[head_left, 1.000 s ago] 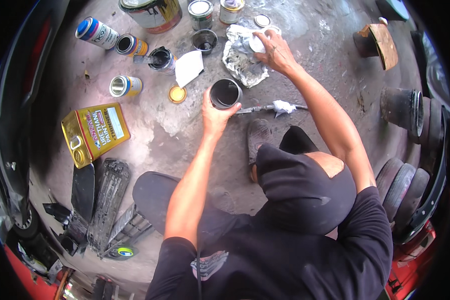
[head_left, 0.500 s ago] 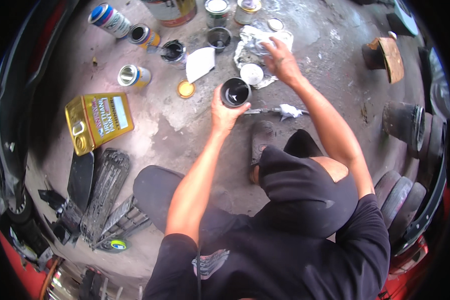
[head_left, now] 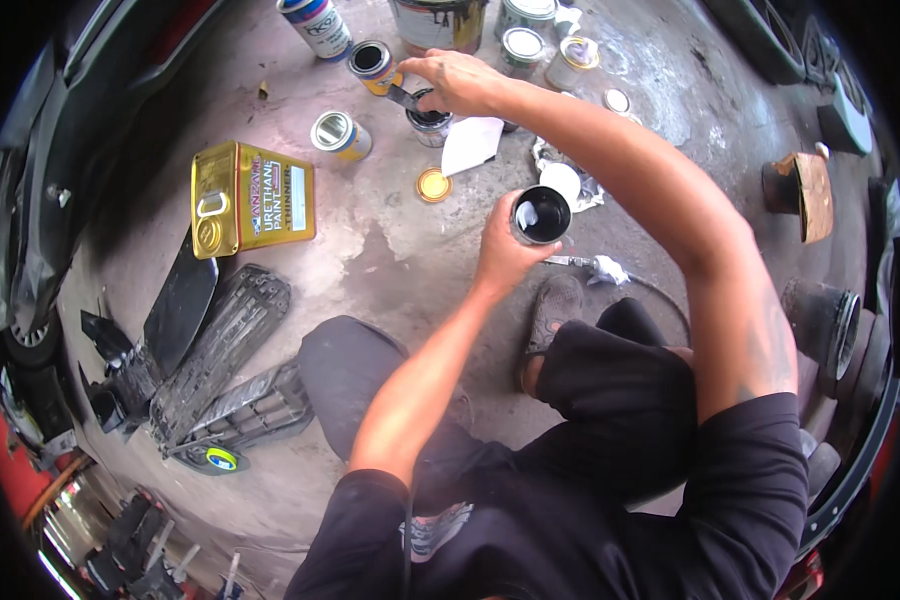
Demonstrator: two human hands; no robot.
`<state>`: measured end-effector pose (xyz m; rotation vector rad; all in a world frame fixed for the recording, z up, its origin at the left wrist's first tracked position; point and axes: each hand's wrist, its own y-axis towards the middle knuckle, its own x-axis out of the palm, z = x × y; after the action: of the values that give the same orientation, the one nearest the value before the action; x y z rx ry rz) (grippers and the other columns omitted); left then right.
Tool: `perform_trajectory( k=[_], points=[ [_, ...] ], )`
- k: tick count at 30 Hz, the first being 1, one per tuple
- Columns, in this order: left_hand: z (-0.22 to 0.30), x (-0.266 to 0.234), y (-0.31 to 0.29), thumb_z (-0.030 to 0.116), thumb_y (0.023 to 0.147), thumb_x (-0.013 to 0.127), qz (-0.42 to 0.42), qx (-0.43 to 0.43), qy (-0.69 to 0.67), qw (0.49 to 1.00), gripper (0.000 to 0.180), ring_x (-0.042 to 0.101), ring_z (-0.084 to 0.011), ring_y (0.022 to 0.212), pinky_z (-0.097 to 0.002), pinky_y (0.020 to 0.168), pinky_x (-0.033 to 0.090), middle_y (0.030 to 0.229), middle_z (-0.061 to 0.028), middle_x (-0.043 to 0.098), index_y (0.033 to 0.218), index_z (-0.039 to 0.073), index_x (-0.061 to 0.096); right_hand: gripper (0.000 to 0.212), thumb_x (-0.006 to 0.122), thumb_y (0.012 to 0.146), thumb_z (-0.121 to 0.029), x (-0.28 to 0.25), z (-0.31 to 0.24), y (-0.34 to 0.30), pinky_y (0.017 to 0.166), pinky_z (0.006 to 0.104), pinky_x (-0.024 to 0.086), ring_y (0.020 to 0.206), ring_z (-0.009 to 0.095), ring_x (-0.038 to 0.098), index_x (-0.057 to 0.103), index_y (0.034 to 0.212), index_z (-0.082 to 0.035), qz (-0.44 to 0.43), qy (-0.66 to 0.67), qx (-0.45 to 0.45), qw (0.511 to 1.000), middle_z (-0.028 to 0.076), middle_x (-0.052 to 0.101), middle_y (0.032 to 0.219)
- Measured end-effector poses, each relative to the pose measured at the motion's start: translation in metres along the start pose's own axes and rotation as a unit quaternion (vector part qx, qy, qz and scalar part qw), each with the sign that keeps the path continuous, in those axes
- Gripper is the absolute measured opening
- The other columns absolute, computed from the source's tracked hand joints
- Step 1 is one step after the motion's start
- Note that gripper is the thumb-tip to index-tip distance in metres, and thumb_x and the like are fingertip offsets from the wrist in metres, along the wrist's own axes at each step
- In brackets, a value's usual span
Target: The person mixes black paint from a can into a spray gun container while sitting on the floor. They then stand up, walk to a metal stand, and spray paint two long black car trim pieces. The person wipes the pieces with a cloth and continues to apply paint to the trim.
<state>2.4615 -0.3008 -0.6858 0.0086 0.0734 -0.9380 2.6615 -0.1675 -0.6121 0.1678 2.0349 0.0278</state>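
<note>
From afar, I watch stained concrete (head_left: pixel 355 290) bear a boxy gold metal tin (head_left: pixel 260 200); the right hand (head_left: pixel 455 82), its grip indistinct, reaches over an open paint can (head_left: pixel 426 129), black inside; the left hand (head_left: pixel 503 248) grasps a dark-lined round cup (head_left: pixel 541 214) aloft.

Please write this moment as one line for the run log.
Left hand: holds round dark cup; right hand: over open round dark-filled can, touch on flat grey stick unclear; nearby: gold rectangular metal tin.

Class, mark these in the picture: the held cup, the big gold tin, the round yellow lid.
Cup (head_left: pixel 545 214), head view: its dark inside.
Gold tin (head_left: pixel 272 200), head view: its printed side.
Yellow lid (head_left: pixel 434 185), head view: its centre.
</note>
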Motion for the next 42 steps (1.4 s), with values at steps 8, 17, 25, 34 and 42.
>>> perform_trajectory(
  k=[8, 17, 25, 34, 42],
  points=[
    [0.0, -0.01, -0.012, 0.013, 0.07, 0.096, 0.022, -0.001, 0.033, 0.999, 0.079, 0.064, -0.0231, 0.121, -0.0392, 0.106, 0.049, 0.129, -0.0111, 0.067, 0.137, 0.004, 0.055, 0.038, 0.078, 0.085, -0.023, 0.028, -0.002, 0.012, 0.094, 0.0465, 0.058, 0.106, 0.037, 0.073, 0.077, 0.121, -0.011, 0.001, 0.049, 0.047, 0.998, 0.018, 0.077, 0.111],
    [-0.027, -0.011, -0.014, 0.013, 0.067, 0.098, 0.041, -0.029, 0.025, 0.998, 0.083, 0.066, -0.0195, 0.118, -0.0369, 0.102, 0.054, 0.128, -0.011, 0.07, 0.138, 0.004, 0.055, 0.044, 0.074, 0.093, -0.022, -0.027, 0.038, -0.058, 0.086, 0.0455, 0.058, 0.097, 0.035, 0.075, 0.068, 0.135, -0.009, 0.004, -0.009, 0.058, 0.998, 0.017, 0.075, 0.106],
    [-0.004, -0.005, -0.002, 0.001, 0.072, 0.093, -0.015, -0.001, -0.021, 1.0, 0.075, 0.066, -0.0154, 0.116, -0.0327, 0.102, 0.054, 0.126, -0.0056, 0.07, 0.137, 0.005, 0.057, 0.045, 0.078, 0.089, -0.02, -0.049, 0.139, -0.248, 0.093, 0.0475, 0.058, 0.105, 0.038, 0.074, 0.069, 0.131, -0.007, 0.006, -0.078, 0.289, 0.954, 0.022, 0.076, 0.111],
    [0.005, -0.013, 0.009, 0.002, 0.069, 0.094, -0.038, -0.012, -0.027, 0.999, 0.08, 0.065, -0.0166, 0.117, -0.0333, 0.102, 0.054, 0.127, -0.0072, 0.067, 0.138, 0.004, 0.054, 0.035, 0.069, 0.093, -0.015, -0.04, 0.11, -0.269, 0.094, 0.0466, 0.057, 0.108, 0.038, 0.071, 0.07, 0.128, -0.007, 0.066, -0.003, 0.323, 0.944, 0.02, 0.073, 0.115],
    [-0.008, -0.031, 0.015, 0.006, 0.068, 0.095, -0.028, -0.072, -0.037, 0.996, 0.081, 0.065, -0.0181, 0.119, -0.0353, 0.105, 0.052, 0.129, -0.0074, 0.068, 0.139, 0.005, 0.055, 0.042, 0.073, 0.095, -0.013, -0.012, 0.054, -0.135, 0.089, 0.0451, 0.056, 0.104, 0.037, 0.068, 0.065, 0.135, -0.006, 0.119, 0.048, 0.058, 0.99, 0.017, 0.066, 0.117]
  ],
)
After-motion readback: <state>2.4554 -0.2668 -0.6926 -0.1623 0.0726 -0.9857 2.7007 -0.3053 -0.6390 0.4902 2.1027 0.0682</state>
